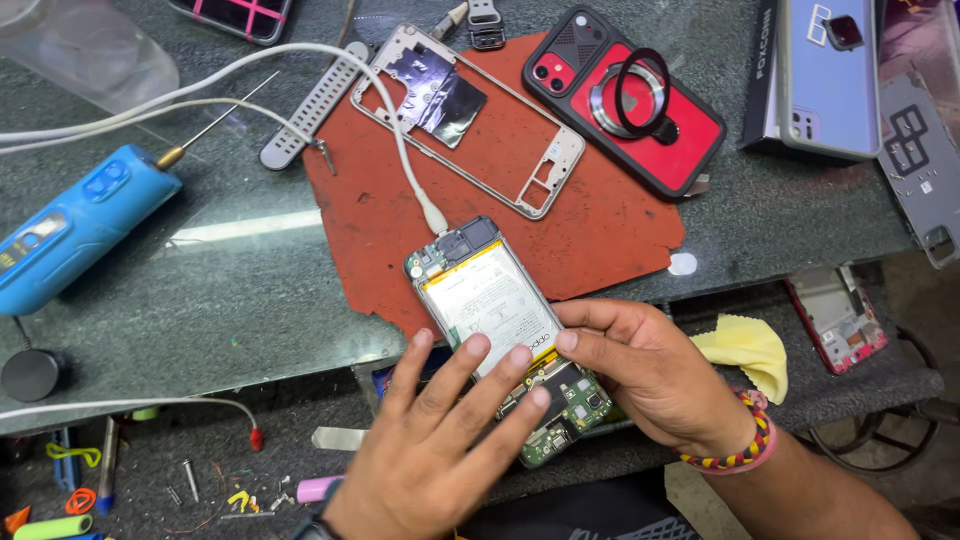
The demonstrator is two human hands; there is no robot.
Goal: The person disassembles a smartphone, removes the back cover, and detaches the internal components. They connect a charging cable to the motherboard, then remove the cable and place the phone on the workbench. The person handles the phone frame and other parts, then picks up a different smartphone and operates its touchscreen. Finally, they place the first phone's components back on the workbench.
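An opened phone [500,335] with its back off is held at the front edge of the bench [230,300], half on the red mat [600,220] and half hanging over the lower shelf [860,385]. The left hand [440,450] is laid flat over its lower half, fingers [470,365] spread across the battery and circuit board. The right hand [650,370] is pressed against the phone's right edge, thumb and forefinger pinched along the side. A white cable [400,150] is plugged into the far end of the phone and runs off up and left, right across the bare phone frame [470,120] lying on the mat.

Around it, quite a lot is scattered. A red-cased phone [625,95] with a ring holder sits at the mat's far right corner. A blue tool [75,225] with a thin metal tip is parked well to the left, and a grey watch strap [315,105] lies just beside the frame. A lilac phone [830,75] rests on a dark box at the top right.

On the shelf, a yellow cloth [750,350] is bunched just beside the right wrist, with another stripped phone [840,320] past it. Below the bench on the left, loose screws and small bits [200,490] are strewn about.
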